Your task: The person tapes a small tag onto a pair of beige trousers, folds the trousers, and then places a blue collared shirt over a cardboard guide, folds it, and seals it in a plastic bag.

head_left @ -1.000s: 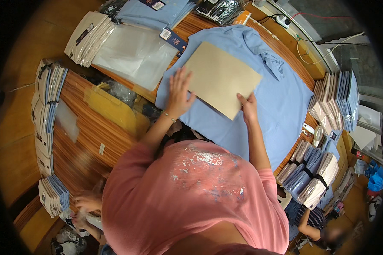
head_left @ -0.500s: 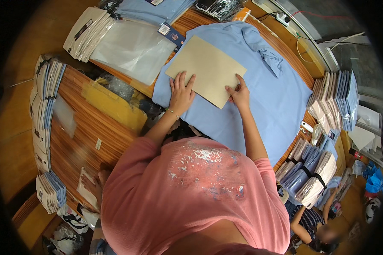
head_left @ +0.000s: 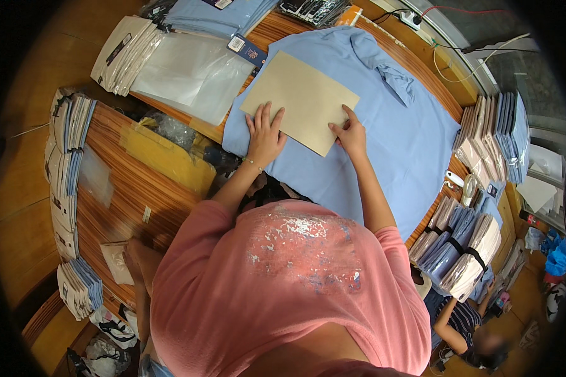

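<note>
A beige cardboard sheet [head_left: 300,94] lies slantwise on a light-blue garment [head_left: 393,151], which is spread over the striped wooden table with its collar at the far right. My left hand [head_left: 266,137] rests on the sheet's near left edge, palm down, fingers extended and slightly apart. At the sheet's near right edge is my right hand [head_left: 352,133]. Its thumb and index finger touch the sheet while the other fingers curl at the edge, partly hidden. A dark-blue hang tag [head_left: 248,50] lies beside the sheet's far left corner.
Clear plastic bags [head_left: 192,72] lie to the left, near stacked packaged garments [head_left: 129,53]. More packs [head_left: 481,141] stand at the right, with strapped bundles [head_left: 456,248] nearer. Another person's arm [head_left: 144,267] is at the left; a person [head_left: 462,327] sits lower right.
The whole view has shifted slightly. My hands keep nearly the same places on the cardboard sheet. At the left, another person's arm has moved near a small pack.
</note>
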`<state>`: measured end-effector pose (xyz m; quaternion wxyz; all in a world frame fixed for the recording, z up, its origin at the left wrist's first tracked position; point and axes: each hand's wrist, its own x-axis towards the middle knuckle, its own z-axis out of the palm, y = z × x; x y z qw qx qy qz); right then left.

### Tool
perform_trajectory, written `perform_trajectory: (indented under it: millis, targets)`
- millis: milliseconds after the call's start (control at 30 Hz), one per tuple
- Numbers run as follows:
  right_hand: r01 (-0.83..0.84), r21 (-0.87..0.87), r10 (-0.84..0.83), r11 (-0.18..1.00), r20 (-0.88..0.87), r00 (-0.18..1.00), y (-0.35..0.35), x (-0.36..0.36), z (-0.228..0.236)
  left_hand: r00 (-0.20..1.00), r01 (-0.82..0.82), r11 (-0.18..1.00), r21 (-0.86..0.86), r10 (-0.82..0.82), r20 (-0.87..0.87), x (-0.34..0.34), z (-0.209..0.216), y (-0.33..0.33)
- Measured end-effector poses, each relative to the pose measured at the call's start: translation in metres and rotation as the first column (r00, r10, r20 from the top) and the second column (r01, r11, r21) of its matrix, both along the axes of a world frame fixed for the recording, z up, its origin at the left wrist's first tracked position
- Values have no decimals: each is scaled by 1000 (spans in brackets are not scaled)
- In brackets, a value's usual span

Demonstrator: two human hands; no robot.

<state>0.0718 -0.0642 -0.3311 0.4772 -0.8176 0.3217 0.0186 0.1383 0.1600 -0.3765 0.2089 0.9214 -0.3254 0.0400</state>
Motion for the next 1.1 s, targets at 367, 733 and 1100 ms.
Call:
perform_trajectory:
  millis: [367,733,1100]
  targets:
    - [-248,16,248,969,8,969,-23,-124,33,509,322,947,0,-173,-843,-26,76,26]
    - [353,934,-869,55,-129,478,-23,-435,-77,-338,-888,450,-94,-778,-530,-77,-243,94]
    - [624,749,-683,221,-338,648,-37,-452,-69,-371,-903,427,40,-732,-571,-80,-186,59]
